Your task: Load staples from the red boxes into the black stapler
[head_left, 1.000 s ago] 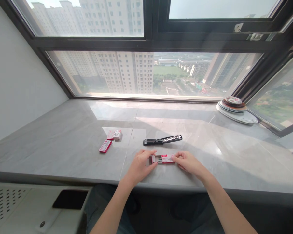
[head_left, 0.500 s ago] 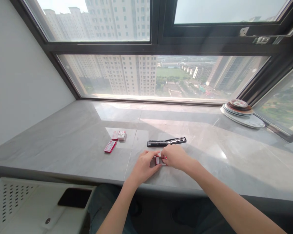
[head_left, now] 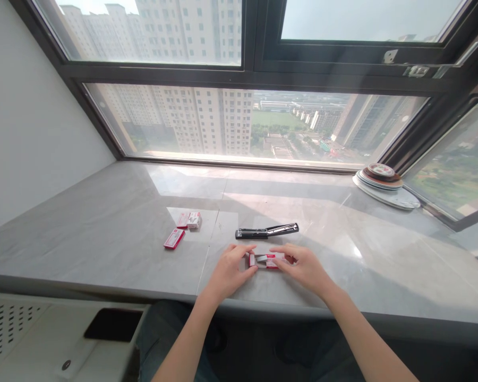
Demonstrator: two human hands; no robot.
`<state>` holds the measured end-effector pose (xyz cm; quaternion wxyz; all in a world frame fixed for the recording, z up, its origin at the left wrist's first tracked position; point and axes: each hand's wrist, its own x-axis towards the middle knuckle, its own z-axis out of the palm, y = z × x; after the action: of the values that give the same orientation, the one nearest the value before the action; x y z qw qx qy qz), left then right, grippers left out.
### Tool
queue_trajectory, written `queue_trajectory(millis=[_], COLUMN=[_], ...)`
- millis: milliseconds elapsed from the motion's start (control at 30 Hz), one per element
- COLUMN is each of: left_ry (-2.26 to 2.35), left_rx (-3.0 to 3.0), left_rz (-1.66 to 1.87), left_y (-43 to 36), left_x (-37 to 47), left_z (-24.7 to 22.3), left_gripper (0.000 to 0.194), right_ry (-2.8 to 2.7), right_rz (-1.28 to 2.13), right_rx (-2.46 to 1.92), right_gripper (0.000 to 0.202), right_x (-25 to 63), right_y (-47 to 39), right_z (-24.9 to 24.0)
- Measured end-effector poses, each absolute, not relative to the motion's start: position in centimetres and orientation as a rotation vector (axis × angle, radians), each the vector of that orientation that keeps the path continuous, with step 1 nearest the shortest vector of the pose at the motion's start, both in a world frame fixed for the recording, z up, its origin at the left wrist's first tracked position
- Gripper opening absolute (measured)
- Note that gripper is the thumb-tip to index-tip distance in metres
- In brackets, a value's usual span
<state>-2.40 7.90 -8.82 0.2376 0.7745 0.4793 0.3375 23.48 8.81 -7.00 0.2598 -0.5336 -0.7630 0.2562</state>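
Observation:
A small red-and-white staple box (head_left: 270, 261) lies on the counter between my hands, its inner tray slid partly out to the left. A strip of grey staples (head_left: 261, 258) shows in the open tray. My left hand (head_left: 231, 268) grips the tray's left end between thumb and fingers. Around the sleeve's right part, the thumb and fingers of my right hand (head_left: 302, 268) are closed. Just beyond the hands rests a black stapler (head_left: 252, 233), swung open so that its metal channel shows.
To the left sit more red-and-white boxes, one flat box (head_left: 174, 239) in front and a white box (head_left: 193, 220) behind. Stacked plates (head_left: 386, 193) stand by the window at the right. A dark phone-like slab (head_left: 113, 324) lies on a white surface below the counter.
My right hand has turned and drawn back to the right, now holding the box's right part and uncovering its open tray. My left hand keeps its grip. The view has shifted slightly.

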Motion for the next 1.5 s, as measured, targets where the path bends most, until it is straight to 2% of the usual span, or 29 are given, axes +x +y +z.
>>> queue_trajectory(millis=[167, 233, 467, 533, 600, 667, 767, 867, 1000, 1133, 1200, 1300, 1500], left_ry=[1.313, 1.311, 1.294, 1.316, 1.415, 1.542, 1.599, 1.564, 1.63, 1.782, 1.736, 1.636, 1.501], left_rx=[2.105, 2.1, 2.076, 2.082, 2.059, 2.009, 1.977, 1.979, 1.926, 1.982, 2.024, 2.062, 2.093], left_rz=[0.918, 0.918, 0.927, 0.961, 1.012, 1.029, 0.989, 0.975, 1.062, 1.088, 0.981, 0.895, 0.862], left_y=[7.7, 7.7, 7.6, 7.7, 7.9, 8.1, 8.1, 7.5, 8.4, 12.4, 14.4, 15.5, 12.1], left_x=[-2.5, -2.5, -2.6, -2.6, -2.5, -2.2, -1.1, -0.1, -0.7, -2.8, -3.5, -3.8, -2.5], left_z=[-8.5, -8.5, -8.4, -8.5, -8.7, -9.0, -9.7, -10.2, -10.2, -9.6, -9.5, -9.8, -10.8], left_gripper=[0.055, 0.054, 0.052, 0.049, 0.038, 0.027, 0.025, 0.023, 0.026, 0.039, 0.038, 0.025, 0.022], right_ry=[-2.29, -2.331, -2.181, -2.118, -2.095, -2.105, -2.115, -2.137, -2.086, -2.062, -2.075, -2.107, -1.99], right_rz=[0.552, 0.546, 0.667, 0.713, 0.746, 0.76, 0.77, 0.789, 0.791, 0.775, 0.792, 0.798, 0.672], right_rx=[-1.425, -1.408, -1.418, -1.459, -1.487, -1.486, -1.459, -1.434, -1.422, -1.413, -1.4, -1.364, -1.369], right_gripper=[0.016, 0.016, 0.024, 0.037, 0.049, 0.045, 0.034, 0.033, 0.043, 0.027, 0.024, 0.023, 0.027], right_x=[20.7, 20.7, 24.2, 25.1, 25.5, 25.4, 24.3, 23.0, 21.9, 20.7, 20.1, 19.6, 19.6], right_y=[10.4, 11.0, 9.5, 8.8, 8.2, 8.0, 7.8, 7.8, 7.9, 8.0, 8.0, 8.2, 10.0], right_z=[-6.1, -5.7, -6.5, -7.2, -7.7, -8.0, -7.9, -7.5, -7.1, -7.0, -6.9, -6.6, -6.1])
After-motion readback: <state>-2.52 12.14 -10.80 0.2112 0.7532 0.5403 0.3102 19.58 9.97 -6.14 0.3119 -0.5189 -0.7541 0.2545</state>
